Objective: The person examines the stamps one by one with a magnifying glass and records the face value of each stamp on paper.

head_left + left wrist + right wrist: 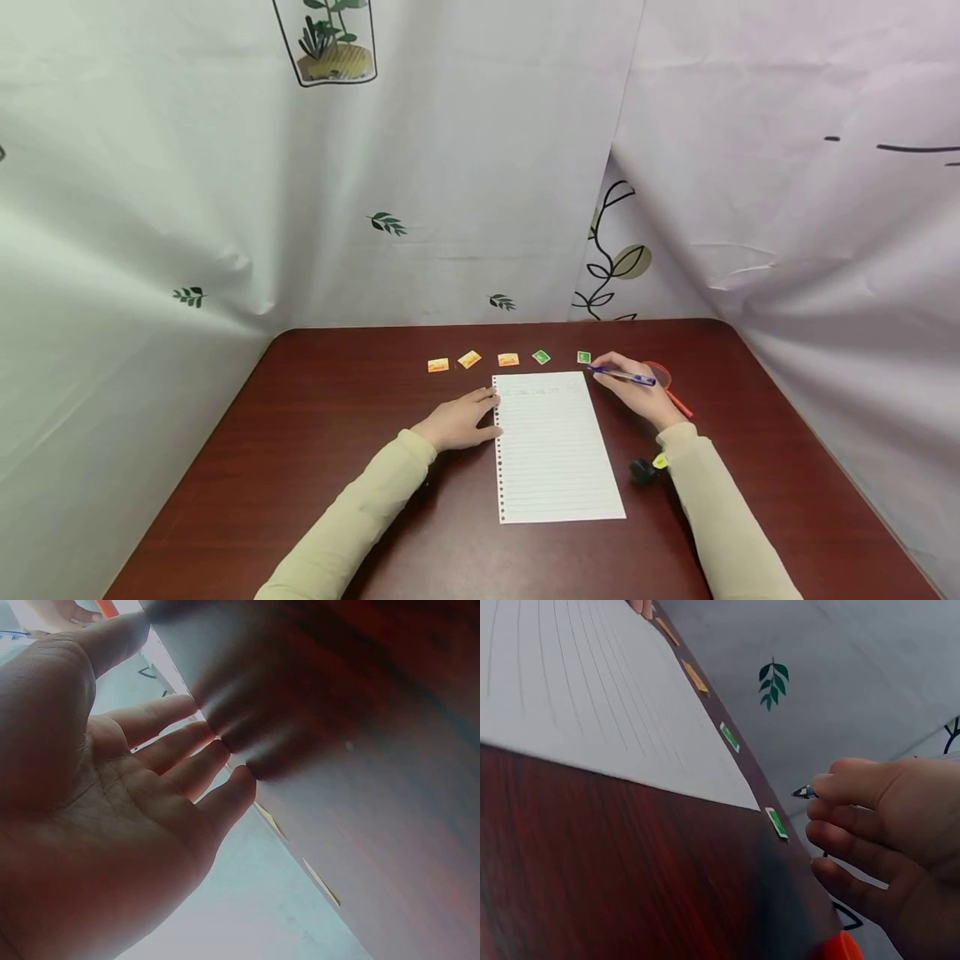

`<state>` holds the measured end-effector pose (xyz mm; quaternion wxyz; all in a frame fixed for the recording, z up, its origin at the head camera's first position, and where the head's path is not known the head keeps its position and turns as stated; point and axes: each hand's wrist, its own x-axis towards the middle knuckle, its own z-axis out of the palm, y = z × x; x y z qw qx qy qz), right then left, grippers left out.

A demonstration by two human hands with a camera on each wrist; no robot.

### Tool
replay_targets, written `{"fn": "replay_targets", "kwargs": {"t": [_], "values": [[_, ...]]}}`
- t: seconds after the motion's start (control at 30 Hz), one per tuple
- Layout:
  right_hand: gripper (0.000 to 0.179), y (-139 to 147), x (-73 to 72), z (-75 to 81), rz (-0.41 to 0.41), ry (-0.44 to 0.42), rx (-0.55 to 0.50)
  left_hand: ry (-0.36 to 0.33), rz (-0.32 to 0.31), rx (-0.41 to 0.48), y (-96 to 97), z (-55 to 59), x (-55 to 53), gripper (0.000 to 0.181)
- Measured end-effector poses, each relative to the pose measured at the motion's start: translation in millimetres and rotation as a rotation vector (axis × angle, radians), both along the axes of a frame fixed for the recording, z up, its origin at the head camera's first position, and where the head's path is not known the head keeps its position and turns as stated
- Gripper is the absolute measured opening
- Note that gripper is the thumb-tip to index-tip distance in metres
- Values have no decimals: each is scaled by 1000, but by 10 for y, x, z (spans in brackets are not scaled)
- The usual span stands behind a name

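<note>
A lined sheet of paper [558, 450] with punched holes along its left side lies on the table; faint handwriting runs across its top line. My left hand [461, 421] rests at the paper's left edge, fingers extended and fingertips on the holed margin. In the left wrist view the left hand [127, 780] shows its palm and straight fingers. My right hand [637, 392] pinches a blue pen [626, 376] just beyond the paper's upper right corner. The pen's tip [802, 793] sticks out past the fingers, near the rightmost green stamp [583, 357].
Behind the paper lies a row of stamps: three orange ones, including the leftmost orange stamp [438, 365], then another green stamp [541, 357]. A red magnifying glass [680, 404] lies partly behind the right hand. A small black object [643, 471] sits beside the right sleeve.
</note>
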<state>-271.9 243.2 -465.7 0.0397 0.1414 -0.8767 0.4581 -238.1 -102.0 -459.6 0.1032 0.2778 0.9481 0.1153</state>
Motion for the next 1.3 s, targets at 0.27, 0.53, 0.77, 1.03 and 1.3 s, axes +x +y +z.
{"fn": "replay_targets", "kwargs": {"t": [0.27,0.53,0.77,1.03,1.3], "values": [[15,168,69,11,14,197,160,1,3,-8,-4,-9,5,65],[20,207,98,-16,35,250,309,13,-4,-9,-12,-23,-14,64],[20,222,128,-21,77,200,349,8,0,-10,-17,-26,-8,64],[21,228,161,-37,101,166,396,10,1,-7,-20,-43,-3,64],[24,236,185,-53,119,139,415,11,-3,-5,-18,-37,-4,64]]}}
